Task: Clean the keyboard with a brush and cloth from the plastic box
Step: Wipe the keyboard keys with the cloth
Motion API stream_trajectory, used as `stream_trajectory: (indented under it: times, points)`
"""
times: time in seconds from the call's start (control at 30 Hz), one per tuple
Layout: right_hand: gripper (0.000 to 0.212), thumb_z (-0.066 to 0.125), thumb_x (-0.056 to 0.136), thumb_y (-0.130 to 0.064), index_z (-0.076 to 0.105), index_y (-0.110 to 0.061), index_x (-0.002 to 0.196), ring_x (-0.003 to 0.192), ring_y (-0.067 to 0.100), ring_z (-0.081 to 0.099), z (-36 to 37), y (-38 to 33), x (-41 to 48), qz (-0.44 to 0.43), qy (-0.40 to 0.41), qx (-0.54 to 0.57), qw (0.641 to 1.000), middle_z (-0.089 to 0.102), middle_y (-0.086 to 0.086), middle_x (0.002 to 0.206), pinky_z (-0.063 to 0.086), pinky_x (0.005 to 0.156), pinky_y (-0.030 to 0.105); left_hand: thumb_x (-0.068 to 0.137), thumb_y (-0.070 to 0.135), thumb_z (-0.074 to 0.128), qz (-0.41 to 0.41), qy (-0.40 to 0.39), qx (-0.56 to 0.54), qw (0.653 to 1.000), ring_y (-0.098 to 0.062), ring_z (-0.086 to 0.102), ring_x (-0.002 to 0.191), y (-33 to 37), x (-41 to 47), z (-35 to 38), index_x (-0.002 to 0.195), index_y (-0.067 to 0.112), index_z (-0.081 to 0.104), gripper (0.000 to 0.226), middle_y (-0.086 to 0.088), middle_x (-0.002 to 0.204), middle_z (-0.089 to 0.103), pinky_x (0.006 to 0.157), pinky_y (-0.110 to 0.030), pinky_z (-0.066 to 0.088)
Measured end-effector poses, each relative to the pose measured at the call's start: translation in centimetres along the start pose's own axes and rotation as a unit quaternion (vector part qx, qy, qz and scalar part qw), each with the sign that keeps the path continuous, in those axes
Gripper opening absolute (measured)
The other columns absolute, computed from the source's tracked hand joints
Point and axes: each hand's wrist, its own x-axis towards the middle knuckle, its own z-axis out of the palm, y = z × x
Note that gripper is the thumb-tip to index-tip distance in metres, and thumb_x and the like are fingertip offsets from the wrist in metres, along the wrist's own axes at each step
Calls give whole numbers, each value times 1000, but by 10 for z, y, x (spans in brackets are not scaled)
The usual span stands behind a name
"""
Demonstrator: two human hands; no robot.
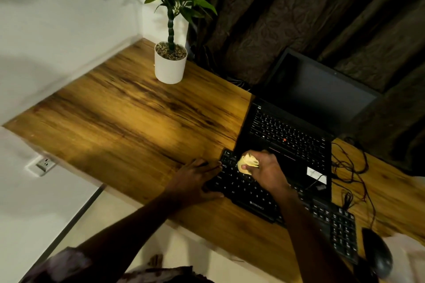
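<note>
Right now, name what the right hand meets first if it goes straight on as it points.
Likely the far-left corner keys of the keyboard, then bare table; the laptop edge lies close beside, depth unclear.

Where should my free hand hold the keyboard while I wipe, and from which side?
Hold the left short end of the keyboard, coming from the left, where the left hand rests. The laptop crowds its far edge, and the right hand with the cloth covers the keys.

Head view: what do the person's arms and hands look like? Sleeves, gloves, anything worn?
Left hand and right hand are bare: no gloves, watch or bracelet visible. Forearms uncovered. A mottled dark purplish fabric sleeve covers the left upper arm; any right sleeve is out of frame.
</note>
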Motion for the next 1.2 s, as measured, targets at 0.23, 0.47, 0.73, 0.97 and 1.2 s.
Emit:
stream_trajectory:
  times: [0.23,0.47,0.73,0.97,1.2]
  points:
    - [32,80,81,-20,72,-24,111,89,19,61,16,-32,14,-35,13,28,999,59,5,102,55,78,33,85,73,50,10,13,15,1000,-23,56,117,2,0,-5,137,25,55,72,9,140,56,94,-40,51]
    - [32,79,83,-20,71,-28,113,92,16,61,3,-9,0,1,12,13,1000,57,2,104,50,75,23,83,78,46,0,15,38,999,-17,54,117,2,0,-5,137,29,56,73,13,139,56,92,-37,53]
    - [33,79,83,-21,72,-27,114,95,19,60,17,-44,4,-33,0,13,999,57,3,106,49,80,27,72,73,62,26,89,76,993,-7,50,103,4,1,-15,116,32,71,61,14,118,69,69,-22,53]
    - [30,80,81,-19,72,-28,109,94,20,61,5,-28,-5,-36,4,-22,999,56,-1,101,52,84,30,78,74,46,10,64,42,997,-12,58,105,4,0,-16,118,30,70,64,12,124,66,77,-26,55]
    - [30,79,81,-19,72,-27,108,95,18,60,12,-38,-1,-69,-14,-14,997,59,1,104,50,83,30,79,72,48,15,69,26,997,-12,53,107,5,1,-16,119,26,71,64,8,123,68,78,-29,56]
